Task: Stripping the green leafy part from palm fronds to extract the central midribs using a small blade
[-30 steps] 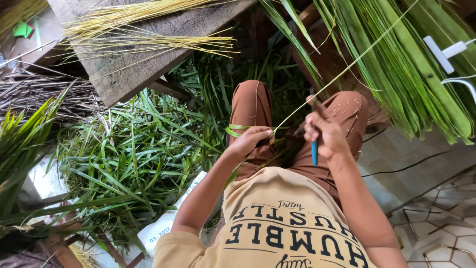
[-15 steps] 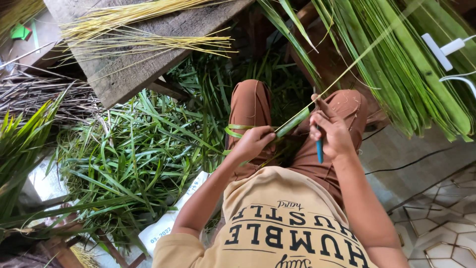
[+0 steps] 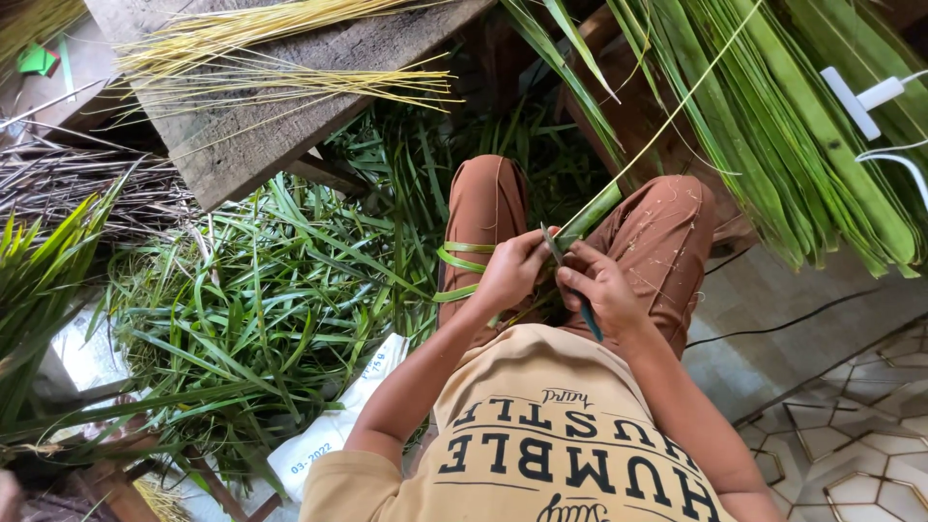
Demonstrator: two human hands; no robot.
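Both hands: your left hand & right hand meet over your lap.
Leaf: palm leaf strip lies betw. your knees, running up-right; left fingers pinched on its lower end.
Knife: blue-handled knife gripped in right fist, blade against the strip.
Room: cut leaves crowd your left; plank edge near left knee; tiled floor open on right.
Packages: white printed sack under leaves, lower left; green scrap top left.

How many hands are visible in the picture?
2. Left hand grips the green leaf; right hand, touching it, holds a blue-handled knife.
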